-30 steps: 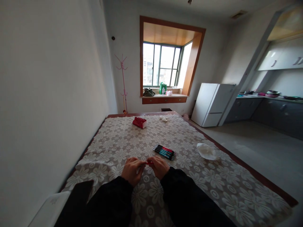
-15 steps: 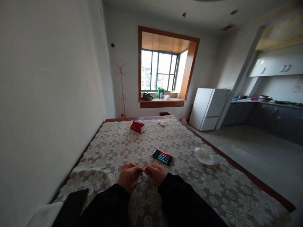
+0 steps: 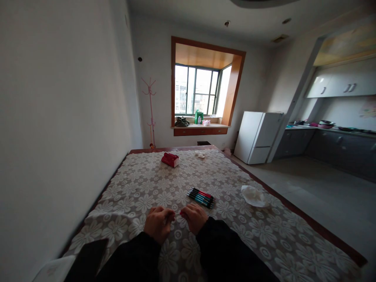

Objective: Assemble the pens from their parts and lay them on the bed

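We use the bundle of black, red and teal pens (image 3: pixel 201 196) on the floral lace tablecloth (image 3: pixel 264 239) as landmark. Nearest us, just short of the bundle and slightly to its left, our left hand (image 3: pixel 158 223) and right hand (image 3: pixel 194 216) sit close together over the cloth, both curled with fingers pinched. Between their fingertips is a small slim red object (image 3: pixel 179 213), mostly hidden; we cannot tell what it is. Both hands pinch it, one at each end. Dark sleeves (image 3: pixel 223 254) run back toward us. A pale flat thing with a dark patch (image 3: pixel 73 260) lies at the cloth's near left corner, well apart from the bundle. Right of the bundle, near it, a crumpled white tissue (image 3: pixel 254 196). Beyond the bundle and a bit left, well apart, a red rectangular packet with a white end (image 3: pixel 170 159). Farther, near the table's far edge, a small white scrap (image 3: pixel 201 155). Far past that, a white fridge (image 3: pixel 258 137) and a wood-framed window (image 3: pixel 202 88).
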Motion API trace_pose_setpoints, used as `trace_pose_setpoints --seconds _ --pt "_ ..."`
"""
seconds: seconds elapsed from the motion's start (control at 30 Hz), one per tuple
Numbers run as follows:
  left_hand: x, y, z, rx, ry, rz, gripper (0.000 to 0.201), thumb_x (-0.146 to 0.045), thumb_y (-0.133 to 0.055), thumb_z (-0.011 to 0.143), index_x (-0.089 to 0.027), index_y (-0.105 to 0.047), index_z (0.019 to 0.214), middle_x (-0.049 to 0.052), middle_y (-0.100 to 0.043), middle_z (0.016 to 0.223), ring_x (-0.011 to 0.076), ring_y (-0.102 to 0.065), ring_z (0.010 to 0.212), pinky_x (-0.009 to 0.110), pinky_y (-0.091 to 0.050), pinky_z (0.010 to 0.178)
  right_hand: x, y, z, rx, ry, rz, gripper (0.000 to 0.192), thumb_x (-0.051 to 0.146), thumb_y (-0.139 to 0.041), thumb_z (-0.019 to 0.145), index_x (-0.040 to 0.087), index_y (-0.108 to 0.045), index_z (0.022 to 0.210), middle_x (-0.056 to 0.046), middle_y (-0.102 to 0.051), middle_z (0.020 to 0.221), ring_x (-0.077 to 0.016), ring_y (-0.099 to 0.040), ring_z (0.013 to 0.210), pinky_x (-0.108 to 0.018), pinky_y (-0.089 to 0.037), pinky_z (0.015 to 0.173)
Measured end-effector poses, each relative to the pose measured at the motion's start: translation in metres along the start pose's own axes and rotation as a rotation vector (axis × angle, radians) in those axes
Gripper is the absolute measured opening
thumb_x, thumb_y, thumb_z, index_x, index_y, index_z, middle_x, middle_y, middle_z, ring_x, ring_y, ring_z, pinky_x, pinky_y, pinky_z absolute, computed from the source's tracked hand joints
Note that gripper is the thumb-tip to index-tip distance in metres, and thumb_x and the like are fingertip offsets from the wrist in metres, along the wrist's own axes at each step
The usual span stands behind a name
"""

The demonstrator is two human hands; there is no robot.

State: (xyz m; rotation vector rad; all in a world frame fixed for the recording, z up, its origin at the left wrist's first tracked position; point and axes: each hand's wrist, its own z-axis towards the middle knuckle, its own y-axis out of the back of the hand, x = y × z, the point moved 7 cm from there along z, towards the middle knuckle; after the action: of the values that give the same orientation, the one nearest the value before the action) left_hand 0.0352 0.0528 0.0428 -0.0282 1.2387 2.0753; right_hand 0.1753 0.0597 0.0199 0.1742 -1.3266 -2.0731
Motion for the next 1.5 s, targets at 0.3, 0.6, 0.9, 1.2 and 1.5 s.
trace_pose_setpoints --seconds 0.3,0.6,0.9,1.2,1.5 --pt "-0.004 -0.005 0.0 0.081 -0.053 -0.044 0.015 -0.022 -0.056 0.081 -0.029 -0.07 0.081 0.001 -0.065 0.069 0.0165 -0.063 0.071 0.03 -0.045 0.073 0.005 -0.004 -0.002 0.035 0.077 -0.013 0.007 0.023 -0.053 0.09 0.022 -0.06 0.088 -0.002 -0.064 0.08 -0.0174 -0.057 0.078 -0.029 -0.038 0.071" --pt "0.002 -0.009 -0.001 0.057 -0.049 -0.011 0.013 -0.027 -0.057 0.082 -0.029 -0.07 0.083 0.002 -0.065 0.073 0.0167 -0.063 0.071 0.029 -0.046 0.071 0.007 -0.003 -0.001 0.034 0.075 -0.023 0.009 0.025 -0.051 0.091 0.022 -0.059 0.087 -0.001 -0.064 0.08 -0.017 -0.057 0.077 -0.029 -0.037 0.071" --pt "0.002 -0.011 -0.002 0.046 -0.053 -0.018 0.007 -0.028 -0.059 0.082 -0.027 -0.066 0.081 0.001 -0.067 0.076 0.0172 -0.064 0.075 0.029 -0.047 0.074 0.012 0.003 -0.002 0.066 0.072 -0.021 0.01 0.025 -0.047 0.092 0.022 -0.057 0.091 -0.002 -0.064 0.082 -0.0177 -0.057 0.076 -0.03 -0.035 0.071" --pt "-0.003 0.002 0.0 -0.037 -0.086 -0.146 0.035 -0.038 -0.058 0.083 -0.025 -0.053 0.115 0.004 -0.071 0.092 0.0219 -0.062 0.094 0.036 -0.043 0.088 0.004 0.004 -0.002 -0.016 -0.04 0.242 0.014 0.024 -0.04 0.094 0.021 -0.054 0.092 -0.002 -0.064 0.079 -0.0166 -0.058 0.074 -0.03 -0.039 0.073" --pt "0.012 0.006 0.003 -0.025 0.171 -0.045 0.024 -0.007 -0.052 0.068 -0.023 -0.061 0.084 0.003 -0.066 0.095 0.0236 -0.054 0.099 0.037 -0.04 0.085 -0.024 0.019 0.004 -0.296 -0.264 1.065 0.028 0.048 -0.048 0.089 0.02 -0.051 0.087 -0.004 -0.063 0.074 -0.0177 -0.059 0.067 -0.028 -0.045 0.055"
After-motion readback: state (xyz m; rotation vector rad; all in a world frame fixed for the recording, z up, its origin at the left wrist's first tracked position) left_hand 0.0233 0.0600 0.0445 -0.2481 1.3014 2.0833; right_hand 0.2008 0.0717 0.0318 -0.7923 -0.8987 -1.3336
